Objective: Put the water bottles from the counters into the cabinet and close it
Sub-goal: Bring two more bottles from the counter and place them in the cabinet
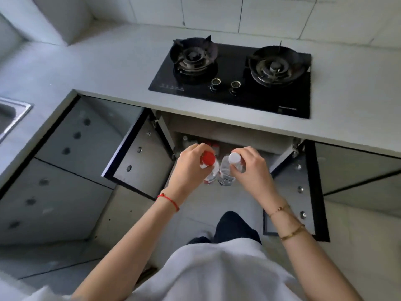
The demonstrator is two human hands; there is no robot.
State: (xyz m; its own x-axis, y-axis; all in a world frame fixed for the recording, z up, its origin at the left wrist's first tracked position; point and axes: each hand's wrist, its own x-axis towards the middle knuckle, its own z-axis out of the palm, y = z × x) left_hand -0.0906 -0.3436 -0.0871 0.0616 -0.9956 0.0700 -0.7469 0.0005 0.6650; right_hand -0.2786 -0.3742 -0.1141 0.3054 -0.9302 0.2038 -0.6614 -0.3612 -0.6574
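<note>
Head view looks down on the counter with its gas hob; beneath it the cabinet stands open, left door and right door swung wide. Both bottles hang upright just before the opening, almost touching. Left hand is clenched around the red-capped bottle, right hand around the white-capped bottle. Stored bottles sit just inside, likely crowding the near spot.
</note>
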